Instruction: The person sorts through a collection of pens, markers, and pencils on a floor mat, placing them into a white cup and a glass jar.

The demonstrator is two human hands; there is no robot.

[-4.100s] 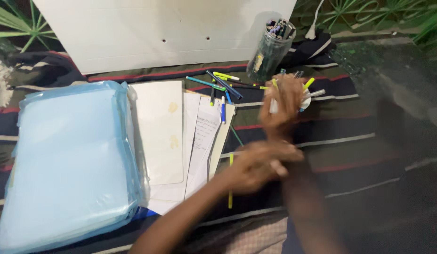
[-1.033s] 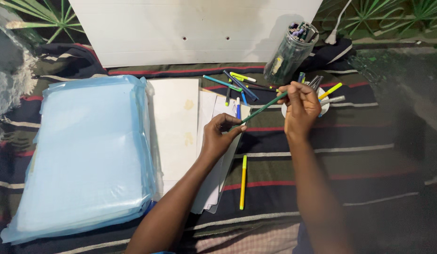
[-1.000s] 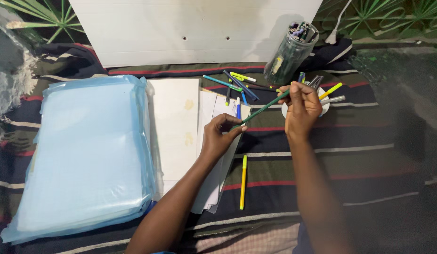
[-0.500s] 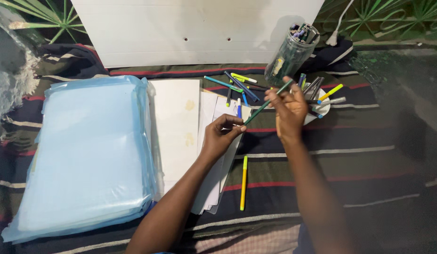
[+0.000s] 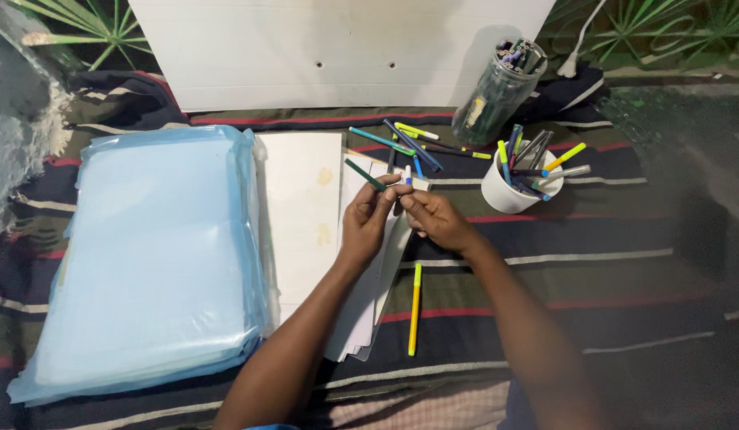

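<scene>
We grip a slim dark-green pen point(image 5: 366, 175) in our left hand point(image 5: 368, 216), slanting over the papers point(image 5: 299, 215); our right hand point(image 5: 433, 216) pinches its near end. One yellow pen point(image 5: 415, 307) lies alone on the striped cloth point(image 5: 592, 263). One white cup point(image 5: 509, 191) and one clear jar point(image 5: 495, 94) hold more.

Glossy blue plastic wrap point(image 5: 146, 255) covers a stack beside matt white paper sheets point(image 5: 302, 215); smooth plastic pens point(image 5: 401, 147) lie on woven striped cloth point(image 5: 592, 271), near a clear plastic jar point(image 5: 497, 91) and a smooth white cup point(image 5: 505, 191).
</scene>
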